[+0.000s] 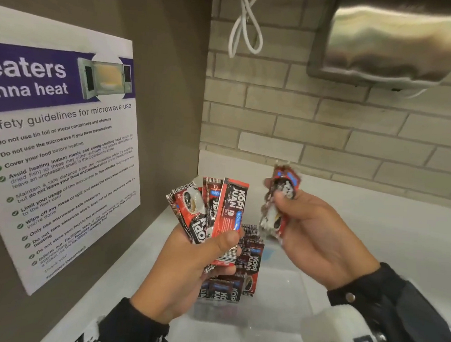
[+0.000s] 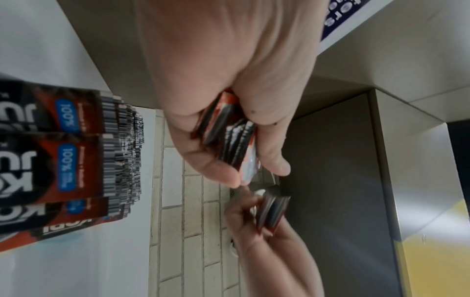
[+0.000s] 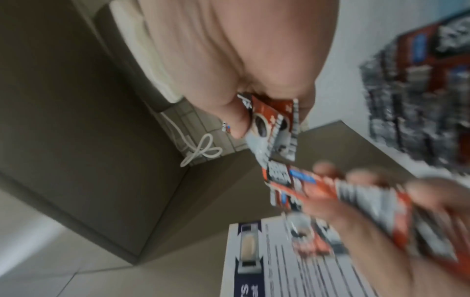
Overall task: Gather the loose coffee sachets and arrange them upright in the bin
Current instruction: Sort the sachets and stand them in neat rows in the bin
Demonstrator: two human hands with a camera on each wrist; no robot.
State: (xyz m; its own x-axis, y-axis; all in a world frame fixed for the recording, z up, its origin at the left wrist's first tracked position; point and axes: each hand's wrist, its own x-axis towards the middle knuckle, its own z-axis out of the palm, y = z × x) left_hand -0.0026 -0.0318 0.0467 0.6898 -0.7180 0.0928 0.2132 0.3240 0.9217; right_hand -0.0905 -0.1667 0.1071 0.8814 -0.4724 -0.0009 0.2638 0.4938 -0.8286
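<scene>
Left hand grasps a fanned sachet bunch, right hand pinches a smaller blurred bundle, both above the clear bin holding upright sachets.

We view head camera from above, facing down at both hands over surface. Wrist cameras sit close, looking along palms upward; all share sachets, poster.

Both forearms wear black sleeves ending at the wrist. The right sleeve has a cuff with a small silver snap button. A white block with black-and-white square markers sits strapped at the right wrist; the left wrist carries a similar marked strap.
</scene>
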